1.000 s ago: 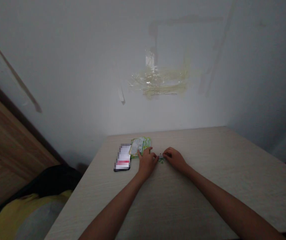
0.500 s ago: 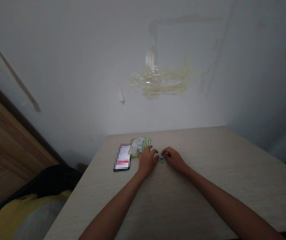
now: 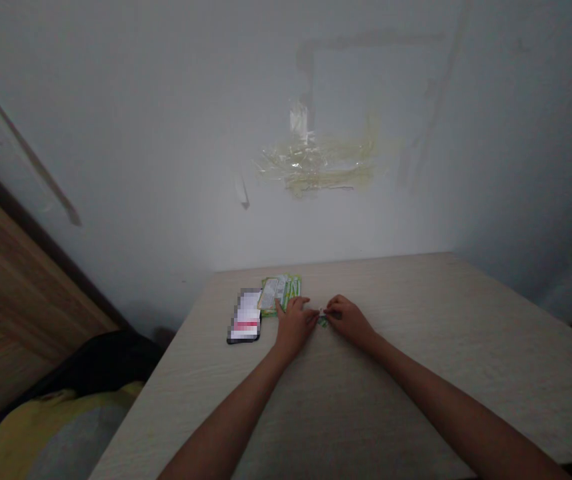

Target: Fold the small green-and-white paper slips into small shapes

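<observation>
Between my two hands lies a small green-and-white piece [image 3: 323, 321], perhaps paper or wrapper; it is too small to name more exactly. My left hand [image 3: 295, 328] pinches at its left side with thumb and forefinger, the other fingers spread toward a green-and-white printed packet stack [image 3: 277, 293]. From the right, my right hand [image 3: 350, 320] pinches the piece's upper edge, fingers curled in. The fingertips partly cover the piece. Left of the stack is a phone [image 3: 246, 317] with a black edge, its lit screen blurred out.
A pale wood-grain table [image 3: 416, 347] stands against a grey wall [image 3: 166, 133] with clear tape [image 3: 316, 160] stuck on it. Beyond the table's left edge are a yellow-and-grey cloth item [image 3: 51, 433], something black and a wooden panel [image 3: 11, 300].
My left forefinger and thumb have drawn together at the small piece, and my right fingertips have closed in a little. The phone and packets have stayed put.
</observation>
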Demonstrator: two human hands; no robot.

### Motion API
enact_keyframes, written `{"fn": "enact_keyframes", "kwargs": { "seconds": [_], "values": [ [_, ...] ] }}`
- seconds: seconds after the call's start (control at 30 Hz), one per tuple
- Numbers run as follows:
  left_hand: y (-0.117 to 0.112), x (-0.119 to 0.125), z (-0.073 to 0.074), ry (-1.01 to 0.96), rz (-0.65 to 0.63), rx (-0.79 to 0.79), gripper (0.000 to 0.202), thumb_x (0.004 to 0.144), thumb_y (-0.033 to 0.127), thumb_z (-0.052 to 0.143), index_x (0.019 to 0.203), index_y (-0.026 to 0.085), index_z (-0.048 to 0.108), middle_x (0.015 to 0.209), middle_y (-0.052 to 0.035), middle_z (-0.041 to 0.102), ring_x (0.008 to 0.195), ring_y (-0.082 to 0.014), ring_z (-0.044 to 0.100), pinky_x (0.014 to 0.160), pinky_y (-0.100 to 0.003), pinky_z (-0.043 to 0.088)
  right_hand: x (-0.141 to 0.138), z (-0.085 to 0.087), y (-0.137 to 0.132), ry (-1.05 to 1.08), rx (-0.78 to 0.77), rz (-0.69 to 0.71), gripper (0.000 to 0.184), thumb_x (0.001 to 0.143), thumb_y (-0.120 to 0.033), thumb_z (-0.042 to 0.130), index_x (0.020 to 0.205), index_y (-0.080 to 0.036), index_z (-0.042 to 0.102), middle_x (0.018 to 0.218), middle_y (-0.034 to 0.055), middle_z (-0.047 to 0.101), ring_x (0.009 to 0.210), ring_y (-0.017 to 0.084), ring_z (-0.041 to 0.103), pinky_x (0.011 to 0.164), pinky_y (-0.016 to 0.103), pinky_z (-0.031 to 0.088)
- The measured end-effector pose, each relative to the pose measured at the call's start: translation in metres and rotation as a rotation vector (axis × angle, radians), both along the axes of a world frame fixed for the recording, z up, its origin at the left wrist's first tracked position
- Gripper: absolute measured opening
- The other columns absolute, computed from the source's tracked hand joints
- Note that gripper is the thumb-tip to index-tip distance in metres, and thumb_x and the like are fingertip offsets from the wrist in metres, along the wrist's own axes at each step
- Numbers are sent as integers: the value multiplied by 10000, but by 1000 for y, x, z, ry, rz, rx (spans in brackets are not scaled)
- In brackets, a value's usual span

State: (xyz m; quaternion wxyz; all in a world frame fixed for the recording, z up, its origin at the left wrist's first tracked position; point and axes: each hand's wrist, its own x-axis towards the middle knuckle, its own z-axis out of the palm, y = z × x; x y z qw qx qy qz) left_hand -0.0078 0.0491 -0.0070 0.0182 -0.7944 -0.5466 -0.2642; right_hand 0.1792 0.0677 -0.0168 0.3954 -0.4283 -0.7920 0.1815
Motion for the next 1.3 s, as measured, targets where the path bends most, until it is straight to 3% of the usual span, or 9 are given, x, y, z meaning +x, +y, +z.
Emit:
{"fn": "enact_keyframes", "kwargs": {
  "seconds": [0.5, 0.83, 1.3],
  "values": [
    [-2, 3, 1, 27, 27, 24, 129, 853, 353, 626, 929, 331, 728, 1213, -36, 612, 1217, -270, 471, 1079, -718, 35, -1, 6, 0, -107, 1, 7, 164, 821, -136, 600, 844, -187, 754, 878, 65, 642, 828, 161, 604, 794, 279, 485],
    [-11, 3, 4, 71, -42, 82, 221, 884, 317, 577, 1078, 358, 675, 1254, -33, 603, 1257, -272, 451, 1095, -704, 19, -1, 4, 0, -145, 21, 3, 170, 834, -146, 586, 827, -183, 753, 859, 68, 631, 830, 166, 599, 804, 285, 483],
    [-18, 3, 7, 115, -81, 86, 211, 882, 321, 562, 1053, 356, 680, 1247, -43, 597, 1240, -269, 459, 1097, -695, -13, -1, 3, -1, -139, 17, 3, 178, 842, -156, 583, 883, -185, 753, 876, 67, 621, 826, 165, 596, 796, 290, 487]
  ]
}}
